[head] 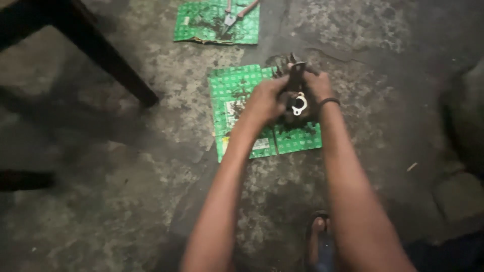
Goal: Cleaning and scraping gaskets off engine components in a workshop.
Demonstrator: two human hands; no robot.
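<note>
Both my hands hold a dark, greasy metal part (296, 95) with a pale round flange on its near face. My left hand (265, 100) grips its left side and my right hand (318, 85) grips the right side; a dark band circles that wrist. I hold the part just above a flattened green cardboard sheet (237, 100) lying on the concrete floor. The far end of the part is blurred and partly hidden by my fingers.
A second green cardboard piece (201, 22) lies farther away with pliers (233, 15) on it. A dark furniture leg (108, 58) slants in at upper left. My sandalled foot (318, 236) shows at the bottom. A dark rounded object (466, 116) sits at the right edge.
</note>
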